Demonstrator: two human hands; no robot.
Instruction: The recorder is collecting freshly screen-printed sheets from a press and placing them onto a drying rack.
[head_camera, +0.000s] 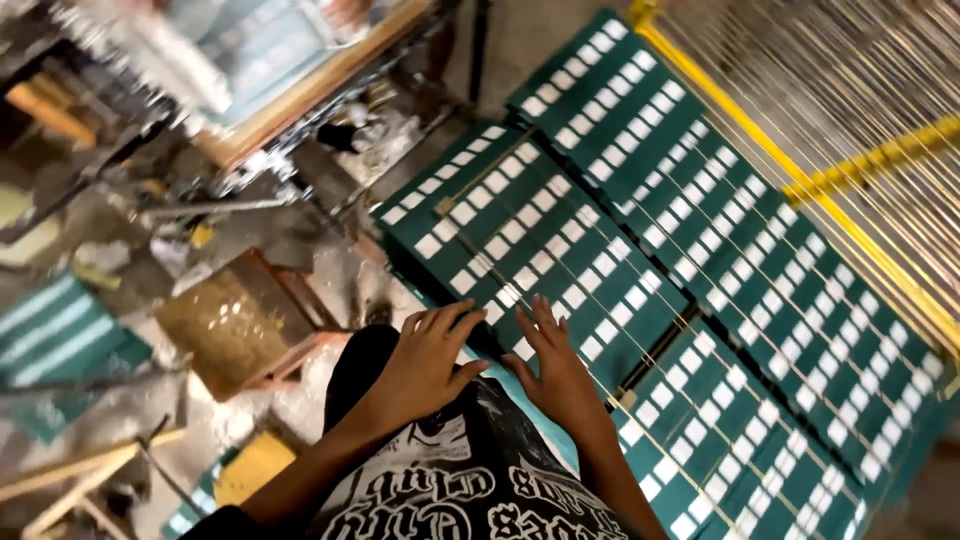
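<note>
Dark green printed sheets (540, 230) covered in rows of small white rectangles lie spread side by side on a wire rack. My left hand (428, 362) rests flat at the near edge of the closest sheet, fingers slightly spread, holding nothing. My right hand (556, 372) lies flat on that same sheet just to the right, fingers apart and pointing away from me. Further green sheets (700, 200) run off to the right and toward the lower right. My black patterned clothing fills the bottom of the view.
A yellow metal frame (800, 180) with thin wires borders the sheets on the right. A screen-printing frame (300, 80) stands upper left. A brown wooden stool (235, 325) sits on the littered floor. More green striped sheets (55, 340) lie at far left.
</note>
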